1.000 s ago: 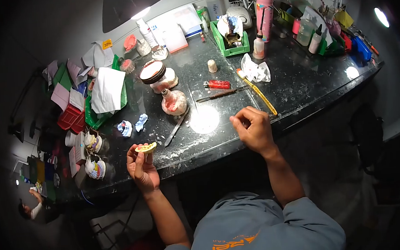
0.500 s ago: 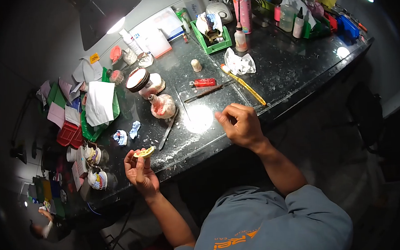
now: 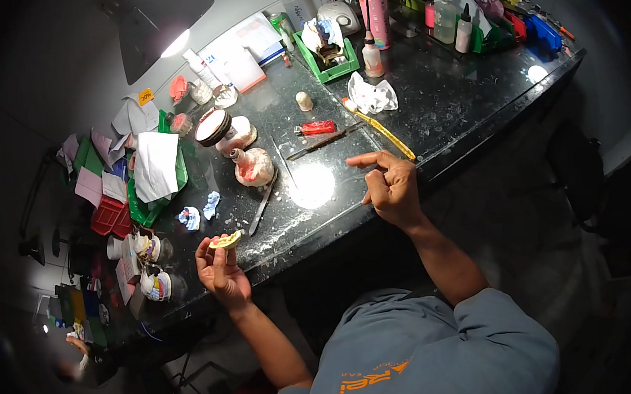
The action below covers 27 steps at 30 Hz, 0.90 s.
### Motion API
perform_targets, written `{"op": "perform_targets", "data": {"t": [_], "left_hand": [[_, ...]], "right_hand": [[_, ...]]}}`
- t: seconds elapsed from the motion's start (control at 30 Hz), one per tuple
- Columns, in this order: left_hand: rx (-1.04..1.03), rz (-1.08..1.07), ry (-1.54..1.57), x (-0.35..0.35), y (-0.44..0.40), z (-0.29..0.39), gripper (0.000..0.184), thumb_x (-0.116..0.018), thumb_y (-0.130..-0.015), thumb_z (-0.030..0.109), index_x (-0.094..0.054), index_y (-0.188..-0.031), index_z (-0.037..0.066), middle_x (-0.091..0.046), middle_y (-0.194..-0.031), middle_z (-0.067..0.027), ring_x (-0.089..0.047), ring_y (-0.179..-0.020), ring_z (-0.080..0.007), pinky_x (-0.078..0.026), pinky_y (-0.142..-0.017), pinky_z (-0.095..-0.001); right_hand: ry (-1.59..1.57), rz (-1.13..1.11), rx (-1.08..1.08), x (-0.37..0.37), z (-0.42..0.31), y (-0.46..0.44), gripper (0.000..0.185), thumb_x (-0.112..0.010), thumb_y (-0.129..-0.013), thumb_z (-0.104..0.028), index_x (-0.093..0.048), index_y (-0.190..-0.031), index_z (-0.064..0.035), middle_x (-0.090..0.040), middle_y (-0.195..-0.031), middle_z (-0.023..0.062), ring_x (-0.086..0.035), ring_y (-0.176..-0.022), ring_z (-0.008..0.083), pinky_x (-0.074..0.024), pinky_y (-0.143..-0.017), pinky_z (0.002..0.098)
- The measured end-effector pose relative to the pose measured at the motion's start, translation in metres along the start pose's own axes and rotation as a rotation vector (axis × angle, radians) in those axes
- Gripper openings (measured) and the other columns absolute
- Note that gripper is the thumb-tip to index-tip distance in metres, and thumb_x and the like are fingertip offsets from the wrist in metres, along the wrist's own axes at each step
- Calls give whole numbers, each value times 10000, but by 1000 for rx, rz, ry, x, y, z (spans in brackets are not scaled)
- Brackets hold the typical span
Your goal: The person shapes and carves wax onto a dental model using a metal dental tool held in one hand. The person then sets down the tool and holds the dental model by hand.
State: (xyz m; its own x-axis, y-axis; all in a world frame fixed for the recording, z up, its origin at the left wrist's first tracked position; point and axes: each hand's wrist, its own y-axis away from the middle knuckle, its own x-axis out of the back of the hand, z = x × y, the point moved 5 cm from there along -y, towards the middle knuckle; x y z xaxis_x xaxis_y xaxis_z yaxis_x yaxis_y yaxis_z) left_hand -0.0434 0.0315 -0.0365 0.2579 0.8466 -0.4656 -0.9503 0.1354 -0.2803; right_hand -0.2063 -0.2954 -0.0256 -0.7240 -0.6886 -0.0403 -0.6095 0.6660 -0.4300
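Note:
My left hand (image 3: 223,273) grips a small yellow, curved dental piece (image 3: 226,241) with pinkish material on it, between thumb and fingers above the front left of the bench. My right hand (image 3: 391,185) hovers near the bench's front edge, the index finger stretched out to the left and the thumb apart from it. No object shows in that hand. Between the hands lies a metal spatula (image 3: 263,204). Two blue-and-white dental pieces (image 3: 189,218) rest beyond my left hand. A yellow-handled toothbrush (image 3: 388,136) is nearest to my right hand.
A red lighter (image 3: 316,127) and a thin dark tool (image 3: 323,144) lie mid-bench. A pink-stained flask (image 3: 254,168) and an open-topped jar (image 3: 237,137) stand behind the spatula. Further back is a green tray (image 3: 336,69) holding a dental model. Another person's hand (image 3: 77,345) shows far left.
My right hand has turned, and its index finger has straightened out to the left. My left hand keeps its hold on the yellow dental piece. The view has shifted slightly.

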Motion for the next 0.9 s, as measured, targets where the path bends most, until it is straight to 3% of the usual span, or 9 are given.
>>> {"op": "perform_targets", "data": {"t": [0.03, 0.13, 0.23, 0.5, 0.57, 0.63, 0.67, 0.8, 0.9], "left_hand": [[-16, 3, -45, -1, 0, -1, 314, -644, -910, -44, -556, -1211, -24, -629, -1137, -110, -654, -1054, -205, -580, -953, -337], [-70, -13, -182, -5, 2, -5, 302, -663, -889, -79, -576, -1174, -27, -627, -1120, -110, -645, -1037, -190, -566, -938, -316], [-104, -33, -239, -6, 1, -6, 309, -680, -868, -109, -585, -1150, -27, -627, -1105, -115, -638, -1026, -181, -546, -931, -310], [-128, -63, -270, -5, 0, -7, 286, -693, -864, -80, -590, -1126, -29, -623, -1085, -108, -631, -981, -168, -511, -920, -308], [-165, -109, -354, -6, -1, -7, 275, -674, -894, -53, -570, -1146, -19, -612, -1100, -100, -631, -1008, -181, -545, -914, -319], [-175, -73, -324, -11, 1, -5, 263, -721, -850, -84, -591, -1068, -18, -655, -1042, -119, -651, -969, -178, -522, -930, -325], [-163, -69, -329, -12, 2, -5, 269, -729, -846, -86, -591, -1067, -17, -661, -1045, -121, -658, -971, -180, -531, -929, -323], [-142, -52, -382, -15, 4, -3, 250, -727, -861, -79, -596, -1066, -17, -652, -1025, -91, -651, -951, -161, -535, -912, -299], [-104, -33, -416, -15, 6, -3, 251, -726, -855, -96, -598, -1059, -22, -681, -1043, -121, -668, -986, -181, -539, -936, -316]], "right_hand": [[-35, -11, -65, -2, 4, 2, 216, -537, -874, -30, -718, -773, 33, -727, -818, 104, -620, -542, 109, -463, -483, 231], [37, 4, 59, -4, 2, 3, 317, -561, -888, -47, -657, -595, 24, -706, -719, 115, -635, -553, 133, -447, -488, 248], [75, 37, 163, -4, 2, 1, 394, -570, -904, -63, -609, -521, 21, -697, -713, 133, -641, -552, 160, -442, -484, 274], [136, 49, 156, -3, 2, 2, 402, -583, -903, -77, -618, -510, 4, -680, -679, 119, -652, -574, 196, -458, -506, 307], [152, 60, 178, -4, 1, 0, 395, -589, -900, -78, -626, -514, -2, -673, -666, 112, -651, -575, 202, -462, -514, 312], [169, 60, 191, -4, -3, 1, 385, -596, -895, -78, -632, -518, -7, -665, -654, 107, -649, -573, 207, -466, -523, 315], [213, 12, 249, -4, -5, 0, 386, -542, -920, -60, -629, -557, 35, -683, -688, 118, -645, -550, 158, -483, -497, 270], [215, 14, 241, -3, -8, 1, 395, -549, -922, -62, -633, -547, 28, -683, -688, 114, -650, -566, 165, -481, -501, 275], [211, 19, 211, -4, -8, 2, 385, -566, -911, -65, -637, -542, 17, -669, -665, 110, -643, -564, 182, -468, -504, 293]]}}
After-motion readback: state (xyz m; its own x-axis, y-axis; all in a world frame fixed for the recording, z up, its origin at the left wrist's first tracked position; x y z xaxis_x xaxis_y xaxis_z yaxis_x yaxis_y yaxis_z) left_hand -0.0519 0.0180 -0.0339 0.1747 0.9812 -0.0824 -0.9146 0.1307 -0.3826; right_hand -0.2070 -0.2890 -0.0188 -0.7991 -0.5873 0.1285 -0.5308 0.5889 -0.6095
